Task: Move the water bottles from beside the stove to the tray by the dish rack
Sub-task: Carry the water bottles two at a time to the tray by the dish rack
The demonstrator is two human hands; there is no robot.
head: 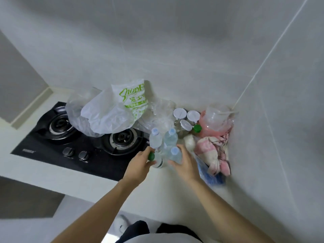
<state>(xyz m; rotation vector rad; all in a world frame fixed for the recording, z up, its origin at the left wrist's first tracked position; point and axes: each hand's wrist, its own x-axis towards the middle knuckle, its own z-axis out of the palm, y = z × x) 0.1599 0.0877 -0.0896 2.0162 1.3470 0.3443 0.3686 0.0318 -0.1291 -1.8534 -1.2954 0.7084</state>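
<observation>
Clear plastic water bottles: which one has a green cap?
The clear bottle with the green cap under the left hand, nearest the stove; the others have pale blue-white caps.

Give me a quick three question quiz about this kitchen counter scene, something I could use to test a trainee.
1. True or false: the stove burners are lit.
2. What colour is the cap under the left hand: A green, B red, C blue?
3. How many pale-capped water bottles stand between the hands?

Key:
1. False; no flame shows, and a plastic bag lies over the stove.
2. A, the green cap.
3. Three; the right hand is at the nearest one.
</observation>
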